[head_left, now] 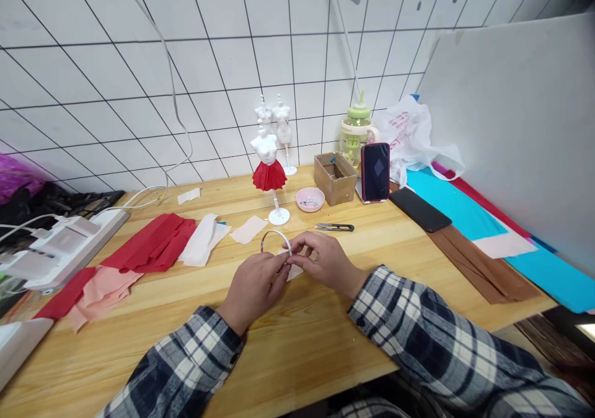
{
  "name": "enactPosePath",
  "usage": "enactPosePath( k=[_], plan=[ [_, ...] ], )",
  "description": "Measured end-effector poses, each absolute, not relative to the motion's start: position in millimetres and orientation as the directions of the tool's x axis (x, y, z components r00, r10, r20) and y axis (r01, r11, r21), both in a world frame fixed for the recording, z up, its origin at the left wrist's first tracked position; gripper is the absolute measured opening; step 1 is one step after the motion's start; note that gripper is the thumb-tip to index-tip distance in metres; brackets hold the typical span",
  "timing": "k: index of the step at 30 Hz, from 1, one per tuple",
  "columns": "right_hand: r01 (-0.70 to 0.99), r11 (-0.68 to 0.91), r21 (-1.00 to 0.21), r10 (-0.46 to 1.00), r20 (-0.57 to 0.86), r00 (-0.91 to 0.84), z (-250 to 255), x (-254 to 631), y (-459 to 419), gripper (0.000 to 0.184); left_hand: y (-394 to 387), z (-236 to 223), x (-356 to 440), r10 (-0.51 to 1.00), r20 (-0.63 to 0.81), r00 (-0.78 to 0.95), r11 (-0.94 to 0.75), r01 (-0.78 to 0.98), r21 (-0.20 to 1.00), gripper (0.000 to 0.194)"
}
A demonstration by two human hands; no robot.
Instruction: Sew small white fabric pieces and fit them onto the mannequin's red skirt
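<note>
Pinched close together, the left hand [260, 281] and the right hand [325, 260] hold a thin white loop [287, 239] upright between their fingertips, over the wooden table [302, 337]. Past it are black snips [341, 227] and a pink bowl [310, 208] of tiny bits. One doll stand [266, 150] wears a red skirt [269, 176], so that part looks done. Another stand [283, 126] behind is bare, and red cloth [153, 244] lies loose. How much is left on the loop, I cannot tell.
</note>
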State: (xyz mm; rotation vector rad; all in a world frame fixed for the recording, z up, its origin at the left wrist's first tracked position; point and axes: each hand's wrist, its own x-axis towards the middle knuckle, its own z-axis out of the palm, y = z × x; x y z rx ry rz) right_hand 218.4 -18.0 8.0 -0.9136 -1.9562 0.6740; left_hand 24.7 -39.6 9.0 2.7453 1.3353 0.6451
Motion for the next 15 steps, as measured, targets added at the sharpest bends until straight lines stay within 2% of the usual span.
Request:
enactPosePath(
  k=[3, 7, 11, 15],
  plan=[
    [0.315, 0.583, -0.749, 0.8, 0.459, -0.387, 8.3, 218.6, -18.6, 0.006, -40.1, 8.2, 23.7, 0.798, 0.334, 0.501, -0.575, 0.799, 0.175, 0.025],
    [0.39, 0.529, -0.753, 0.842, 0.409, -0.352, 6.5, 218.0, -18.9, 0.007, -39.9, 7.5, 23.2, 0.839, 0.288, 0.461, -0.522, 0.832, 0.187, 0.028],
    [0.374, 0.526, -0.764, 0.849, 0.445, -0.285, 5.1, 217.5, -17.9, 0.027, -39.9, 9.1, 24.5, 0.857, 0.274, 0.436, -0.502, 0.829, 0.248, 0.031],
    [0.412, 0.562, -0.717, 0.826, 0.462, -0.323, 4.5, 217.3, -17.2, 0.012, -40.7, 14.1, 26.5, 0.869, 0.226, 0.441, -0.494, 0.807, 0.324, 0.033]
  ],
)
